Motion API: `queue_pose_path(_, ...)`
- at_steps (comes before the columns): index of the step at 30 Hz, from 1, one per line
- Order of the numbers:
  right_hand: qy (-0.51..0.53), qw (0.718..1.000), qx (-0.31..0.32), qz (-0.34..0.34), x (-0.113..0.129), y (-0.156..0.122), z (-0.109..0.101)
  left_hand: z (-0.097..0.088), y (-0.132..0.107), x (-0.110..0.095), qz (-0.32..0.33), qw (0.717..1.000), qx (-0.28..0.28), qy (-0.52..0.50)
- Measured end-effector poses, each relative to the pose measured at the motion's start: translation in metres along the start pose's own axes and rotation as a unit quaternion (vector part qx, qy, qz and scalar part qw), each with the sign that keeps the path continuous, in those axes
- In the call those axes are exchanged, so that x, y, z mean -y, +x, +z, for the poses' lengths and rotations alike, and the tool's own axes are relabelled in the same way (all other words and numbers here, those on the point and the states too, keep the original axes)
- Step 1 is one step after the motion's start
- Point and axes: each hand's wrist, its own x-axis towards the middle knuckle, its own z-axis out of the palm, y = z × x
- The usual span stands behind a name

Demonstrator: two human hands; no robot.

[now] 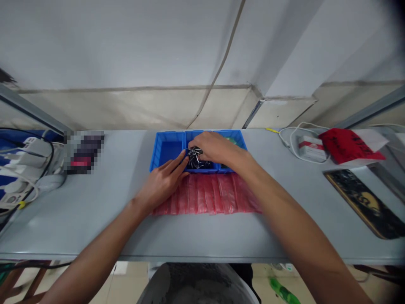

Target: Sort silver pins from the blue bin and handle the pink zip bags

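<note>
Small metal parts (195,158) lie in a pile in the middle compartment of a blue plastic bin (167,135). The right hand (215,147) is curved over them, partly closed; I cannot tell if it holds any. The left hand (163,183) is half open at the bin's front edge, seeming to hold nothing, above red plastic bags (205,195).

A pale grey wall (126,46) is rising behind the counter (76,228), with a beige lower band (133,109) running along its foot. A squared pillar (284,55) is jutting out on the right, and a thin cable (218,71) is trailing down the wall. Grey metal rails (31,107) are slanting in at both sides. Below the counter's edge, a beige tiled floor (126,283) is showing, with dark wooden legs (31,283) standing at the left. Soft, even light is falling across everything.
</note>
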Motion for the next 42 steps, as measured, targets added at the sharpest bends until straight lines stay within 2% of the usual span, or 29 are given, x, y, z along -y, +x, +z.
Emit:
queue_pose_path(7, 0.001, 1.000, -0.023, 0.015, -0.003, -0.010, -0.019, -0.007, 0.004, -0.006, -0.029, 0.998, -0.045, 0.019)
queue_pose_path(12, 0.027, 0.998, -0.046, 0.020, 0.001, -0.013, -0.027, -0.012, 0.001, 0.002, -0.037, 0.995, -0.092, 0.029)
queue_pose_path(18, 0.041, 0.999, -0.028, 0.013, 0.022, -0.022, -0.041, -0.011, -0.006, 0.017, -0.055, 0.987, -0.149, 0.005)
queue_pose_path(22, 0.035, 0.999, 0.026, 0.012, 0.039, -0.033, -0.048, -0.010, -0.007, 0.021, -0.059, 0.982, -0.177, 0.009)
queue_pose_path(26, 0.001, 0.997, 0.076, 0.005, 0.056, -0.040, -0.041, -0.012, -0.007, 0.021, -0.057, 0.979, -0.194, 0.016)
queue_pose_path(35, -0.116, 0.990, 0.074, 0.027, 0.114, -0.048, -0.023, -0.012, -0.007, 0.015, -0.021, 0.981, -0.191, 0.019)
queue_pose_path(38, -0.131, 0.988, 0.074, 0.029, 0.123, -0.047, -0.018, -0.012, -0.006, 0.013, -0.015, 0.984, -0.179, 0.012)
queue_pose_path(42, -0.147, 0.985, 0.074, 0.041, 0.121, -0.050, -0.014, -0.012, -0.004, 0.009, -0.011, 0.989, -0.145, -0.004)
